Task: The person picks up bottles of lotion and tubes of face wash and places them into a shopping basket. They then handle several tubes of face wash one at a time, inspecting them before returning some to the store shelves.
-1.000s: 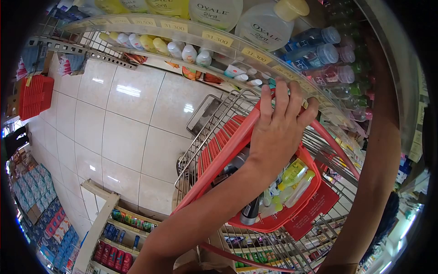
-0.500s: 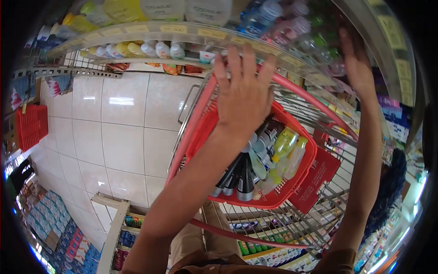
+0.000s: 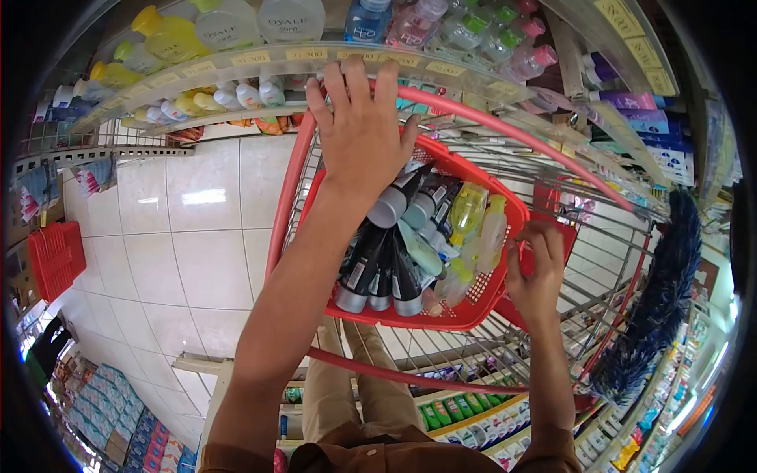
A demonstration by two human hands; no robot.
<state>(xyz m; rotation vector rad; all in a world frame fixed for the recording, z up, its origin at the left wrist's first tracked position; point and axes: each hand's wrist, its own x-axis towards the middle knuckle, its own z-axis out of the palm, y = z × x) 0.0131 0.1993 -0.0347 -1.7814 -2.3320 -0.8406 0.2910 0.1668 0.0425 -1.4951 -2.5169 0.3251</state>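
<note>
My left hand [image 3: 359, 138] reaches over the far left corner of the cart's red rail [image 3: 465, 108], its fingers spread and their tips at the shelf's price strip. Beside the right side of the red basket [image 3: 441, 322], my right hand [image 3: 538, 276] has loosely bent fingers, with a gap between thumb and fingertips and nothing visible in it. The basket sits in the shopping cart. Inside are several black tubes with silver caps [image 3: 406, 280], a pale green tube [image 3: 420, 251], and clear bottles of yellow-green liquid [image 3: 469, 211]. My left hand and forearm cover the basket's left part.
Ahead, a shelf [image 3: 260, 59] carries yellow and clear bottles, a blue bottle [image 3: 368, 22] and pink bottles [image 3: 418, 24]. A dark blue fluffy duster [image 3: 658, 303] is at the cart's right. Red stacked baskets [image 3: 57, 258] stand left on the tiled floor [image 3: 201, 260].
My right hand has come back from the shelf bottles to beside the basket. My left hand stays at the cart rail. The whole view has shifted, showing more of the shelf.
</note>
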